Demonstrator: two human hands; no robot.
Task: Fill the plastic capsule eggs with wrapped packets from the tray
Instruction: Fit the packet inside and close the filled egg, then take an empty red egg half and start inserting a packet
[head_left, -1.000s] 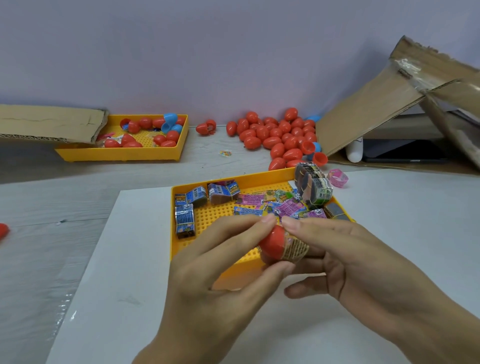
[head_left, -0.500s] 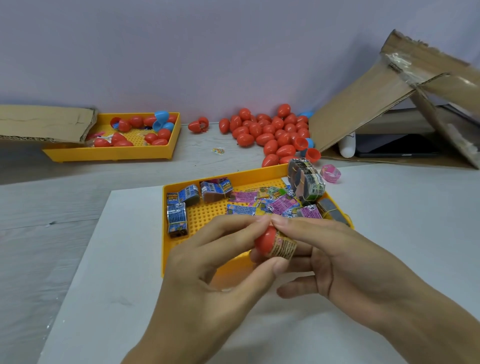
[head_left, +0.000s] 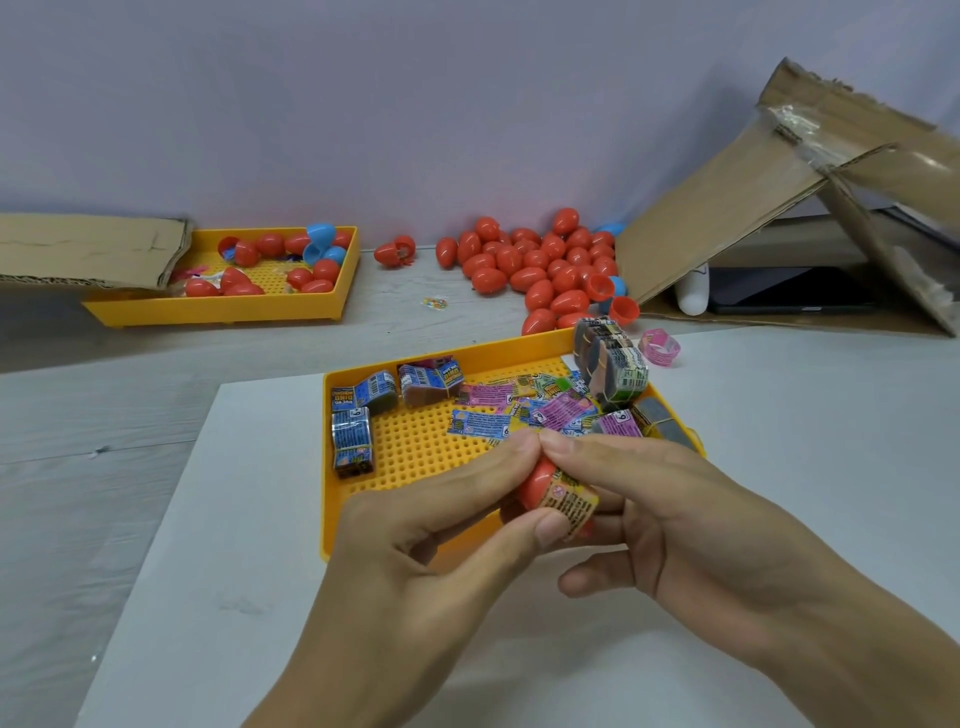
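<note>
nearest to the camera, the left hand (head_left: 415, 551) and the right hand (head_left: 691, 525) meet above the near edge of the yellow tray (head_left: 415, 447). the fingers of both hands are curled and pinch together one red capsule egg (head_left: 535, 486), and a wrapped packet (head_left: 571, 506) sticks out of its open side. the tray lies on a white sheet (head_left: 249, 519) on the counter and holds loose packets (head_left: 498, 410) and banded bundles (head_left: 613, 364). further back, a pile of red eggs (head_left: 540, 265) lies near the far edge of the counter. a second yellow tray (head_left: 223, 306) with eggs stands at the far left, and a cardboard box (head_left: 727, 208) at the far right.
</note>
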